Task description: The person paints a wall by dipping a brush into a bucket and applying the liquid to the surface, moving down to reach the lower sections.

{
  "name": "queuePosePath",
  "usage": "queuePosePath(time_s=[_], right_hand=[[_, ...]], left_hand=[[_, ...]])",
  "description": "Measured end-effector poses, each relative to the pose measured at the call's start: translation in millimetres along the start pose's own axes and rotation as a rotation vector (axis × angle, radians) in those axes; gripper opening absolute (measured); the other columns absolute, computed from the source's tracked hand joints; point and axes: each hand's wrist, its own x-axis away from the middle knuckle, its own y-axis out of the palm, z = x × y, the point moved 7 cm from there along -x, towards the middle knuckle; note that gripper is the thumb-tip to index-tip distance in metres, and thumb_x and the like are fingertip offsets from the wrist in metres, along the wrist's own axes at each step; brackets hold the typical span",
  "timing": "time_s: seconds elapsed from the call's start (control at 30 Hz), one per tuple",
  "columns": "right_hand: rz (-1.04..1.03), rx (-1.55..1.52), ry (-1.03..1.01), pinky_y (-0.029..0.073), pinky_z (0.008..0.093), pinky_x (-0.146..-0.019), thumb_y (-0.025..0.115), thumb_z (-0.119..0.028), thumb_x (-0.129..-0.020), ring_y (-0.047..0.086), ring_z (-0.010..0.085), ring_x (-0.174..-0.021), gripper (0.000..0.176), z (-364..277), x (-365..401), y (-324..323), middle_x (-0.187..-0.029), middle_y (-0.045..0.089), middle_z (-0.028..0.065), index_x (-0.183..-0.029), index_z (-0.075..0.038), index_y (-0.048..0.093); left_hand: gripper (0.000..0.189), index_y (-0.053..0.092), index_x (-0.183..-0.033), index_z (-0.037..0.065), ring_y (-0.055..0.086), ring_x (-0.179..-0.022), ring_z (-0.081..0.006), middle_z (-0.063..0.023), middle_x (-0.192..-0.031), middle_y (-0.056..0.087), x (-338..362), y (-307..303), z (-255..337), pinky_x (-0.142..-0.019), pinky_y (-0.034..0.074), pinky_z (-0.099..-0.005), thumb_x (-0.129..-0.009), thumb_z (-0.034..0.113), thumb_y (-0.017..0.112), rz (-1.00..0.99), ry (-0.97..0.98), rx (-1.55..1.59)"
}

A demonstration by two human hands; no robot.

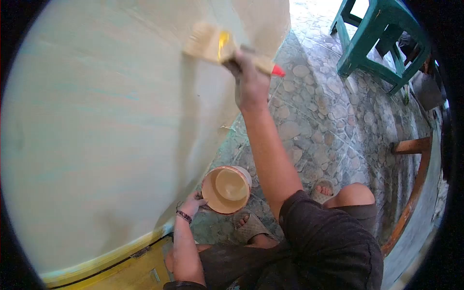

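Up at the wall (96,130) goes the action: the right hand (252,87), arm stretched far out, has its fingers clamped on a wide brush (220,47). The brush lies straight across that grip, its pale bristles pointing left beyond the fingers, the red tip of its handle poking out on the right. A smear of yellow shows on the broad part just left of the fingers. There's blur up there, so whether the bristles touch the wall, I cannot tell.

Down nearer the body, the left hand (192,204) has the bucket (208,189), fingers closed on the left side of its rim, a dark bracelet (183,216) at the wrist. The bucket is tilted, its mouth facing the wearer, pale inside, just beside the foot of the wall and well apart from the brush. Pale greenish streaks run over the wall on the left. To the right, the stone-patterned floor (314,130) stretches away to a green stool (372,36) on the far side. Sandalled feet are near, one sandal (252,228) just beyond the bucket's near edge, and a yellow surface (113,268) fills the near left.
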Motion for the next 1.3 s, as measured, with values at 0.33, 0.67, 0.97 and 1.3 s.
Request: queuePosePath(time_s=[0.33, 0.67, 0.97, 1.3], right_hand=[[0.318, 0.673, -0.029, 0.048, 0.0262, -0.067, 0.063, -0.007, -0.077, 0.06, 0.0127, -0.073, 0.012, 56.8, 15.6, -112.6, -0.078, 0.063, 0.0042, -0.084, 0.003, 0.062], [0.18, 0.071, 0.042, 0.056, 0.0347, -0.073, 0.066, -0.007, -0.079, 0.062, 0.0198, -0.08, 0.019, 33.5, 3.4, -47.8, -0.091, 0.06, 0.0103, -0.093, 0.004, 0.058], [0.188, 0.694, -0.029, 0.057, 0.0345, -0.068, 0.065, -0.004, -0.077, 0.062, 0.0188, -0.078, 0.022, 45.3, 11.0, -82.2, -0.092, 0.06, 0.0125, -0.095, 0.006, 0.056], [0.373, 0.193, 0.218, 0.055, 0.0349, -0.076, 0.065, -0.008, -0.079, 0.062, 0.0204, -0.083, 0.021, 74.4, 41.0, -163.0, -0.095, 0.06, 0.0099, -0.096, 0.001, 0.057]], left_hand=[[0.051, 0.048, -0.114, -0.004, 0.061, -0.065, -0.0187, -0.0132, -0.088, 0.06, 22.7, -0.9, 37.7, -0.054, 0.054, -0.0342, -0.074, 0.018, 0.071, 0.273, -0.064, -0.469], [0.058, 0.056, -0.11, 0.0, 0.062, -0.084, -0.0248, -0.0147, -0.094, 0.063, 45.0, -6.1, 75.1, -0.078, 0.048, -0.0361, -0.07, 0.038, 0.072, 0.541, 0.131, -0.947], [0.054, 0.058, -0.107, 0.002, 0.062, -0.089, -0.0259, -0.0177, -0.095, 0.064, 74.2, 17.1, 97.9, -0.078, 0.048, -0.0369, -0.071, 0.039, 0.071, 0.546, 0.159, -0.852], [0.054, 0.057, -0.107, 0.001, 0.063, -0.087, -0.0299, -0.0193, -0.091, 0.065, 70.5, 31.0, 110.2, -0.077, 0.049, -0.0377, -0.071, 0.039, 0.069, 0.544, 0.229, -0.843]])
